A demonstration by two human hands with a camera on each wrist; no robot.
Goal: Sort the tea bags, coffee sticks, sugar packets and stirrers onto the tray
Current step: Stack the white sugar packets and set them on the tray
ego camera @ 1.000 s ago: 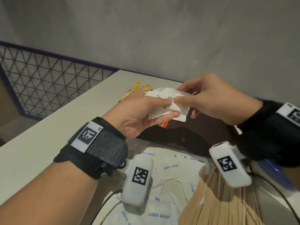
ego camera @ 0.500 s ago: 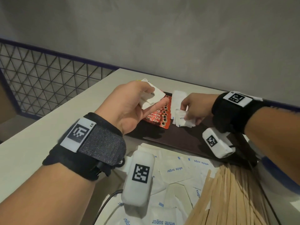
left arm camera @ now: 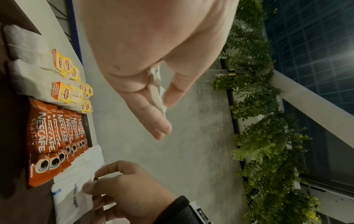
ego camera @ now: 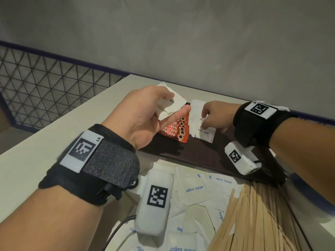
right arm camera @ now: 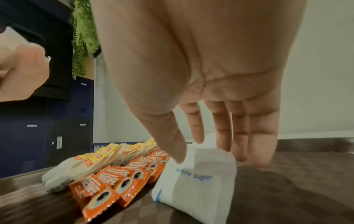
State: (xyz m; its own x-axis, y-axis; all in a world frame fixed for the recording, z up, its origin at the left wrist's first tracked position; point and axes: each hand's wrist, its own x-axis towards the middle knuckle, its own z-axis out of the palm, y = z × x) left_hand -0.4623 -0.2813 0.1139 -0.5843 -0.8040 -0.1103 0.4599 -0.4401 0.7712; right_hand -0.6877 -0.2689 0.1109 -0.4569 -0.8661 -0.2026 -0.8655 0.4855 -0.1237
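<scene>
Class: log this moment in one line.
left hand: holds spare sugar packets | right hand: pinches sugar packet on tray, beside coffee sticks | stirrers: piled nearby

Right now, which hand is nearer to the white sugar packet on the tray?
Right. The right hand pinches the sugar packet; the left hand is raised to its left, over the coffee sticks, holding other packets.

I read "NESCAFE CLASSIC" on the orange coffee sticks [left arm camera: 55, 145], "white sugar" on the sugar packets [right arm camera: 193, 178], "Lipton" on the yellow tea-bag tags [left arm camera: 64, 64] and "L5" on my left wristband tag [ego camera: 81, 151].
</scene>
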